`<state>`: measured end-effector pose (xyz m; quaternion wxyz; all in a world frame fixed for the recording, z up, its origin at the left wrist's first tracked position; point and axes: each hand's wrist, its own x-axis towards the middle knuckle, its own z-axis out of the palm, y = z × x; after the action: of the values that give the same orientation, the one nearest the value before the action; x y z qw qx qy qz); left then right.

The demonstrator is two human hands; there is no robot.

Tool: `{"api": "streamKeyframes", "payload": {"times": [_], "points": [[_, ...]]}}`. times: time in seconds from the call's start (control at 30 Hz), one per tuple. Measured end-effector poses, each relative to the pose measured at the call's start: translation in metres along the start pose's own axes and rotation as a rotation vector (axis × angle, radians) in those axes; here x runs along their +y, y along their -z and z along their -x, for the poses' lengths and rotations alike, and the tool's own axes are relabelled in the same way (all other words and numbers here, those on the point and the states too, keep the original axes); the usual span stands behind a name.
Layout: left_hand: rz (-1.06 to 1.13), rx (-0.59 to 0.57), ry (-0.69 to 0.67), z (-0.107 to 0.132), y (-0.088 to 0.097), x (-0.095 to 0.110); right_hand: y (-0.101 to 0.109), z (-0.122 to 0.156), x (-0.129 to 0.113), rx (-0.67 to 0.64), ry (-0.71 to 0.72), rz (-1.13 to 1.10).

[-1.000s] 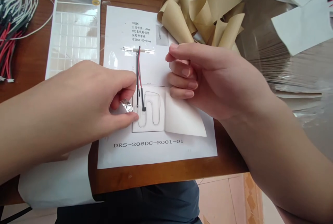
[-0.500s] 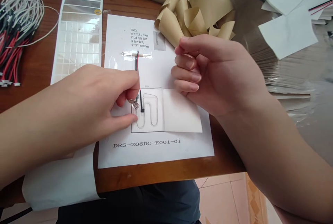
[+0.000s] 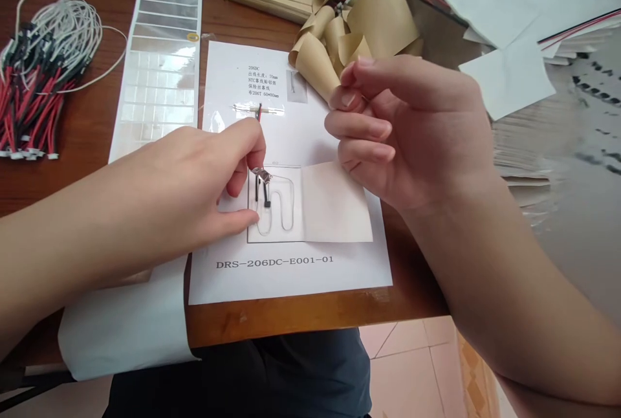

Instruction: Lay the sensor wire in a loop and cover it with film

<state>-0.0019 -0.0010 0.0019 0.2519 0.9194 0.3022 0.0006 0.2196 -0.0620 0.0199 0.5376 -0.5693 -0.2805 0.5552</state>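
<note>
Bears a small foil piece (image 3: 262, 175) at the index fingertip of the left hand (image 3: 208, 175), with the thumb wide below — right by the black-sleeved leads (image 3: 266, 198) on the white sheet (image 3: 334, 208); cannot tell about contact. Curls the fingers of the right hand (image 3: 412, 127) inward, over the sheet's far edge; cannot tell of anything pinched. Looks like positioning foil over the leads; calls next for aligning and pressing flat — without shifting the looped wire (image 3: 293, 204).

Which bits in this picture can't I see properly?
All in the head view:
Red and black wires: middle part hidden behind the left hand and foil.
Right hand: curled fingers hide whether it pinches anything.
Small grey picture: details too small.
White papers: cut off at the picture's edge.
</note>
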Motion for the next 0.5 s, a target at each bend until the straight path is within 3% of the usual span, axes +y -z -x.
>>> {"api": "streamKeyframes", "payload": {"times": [0.13, 0.33, 0.5], "points": [[0.013, -0.026, 0.017, 0.002, 0.001, 0.001, -0.005, 0.009, 0.007, -0.110, 0.104, 0.111], [0.027, -0.042, 0.021, 0.002, 0.002, 0.001, -0.016, 0.022, 0.026, -0.336, 0.290, 0.642], [0.037, -0.058, 0.020, 0.001, 0.002, 0.002, -0.015, 0.021, 0.025, -0.337, 0.374, 0.762]]}}
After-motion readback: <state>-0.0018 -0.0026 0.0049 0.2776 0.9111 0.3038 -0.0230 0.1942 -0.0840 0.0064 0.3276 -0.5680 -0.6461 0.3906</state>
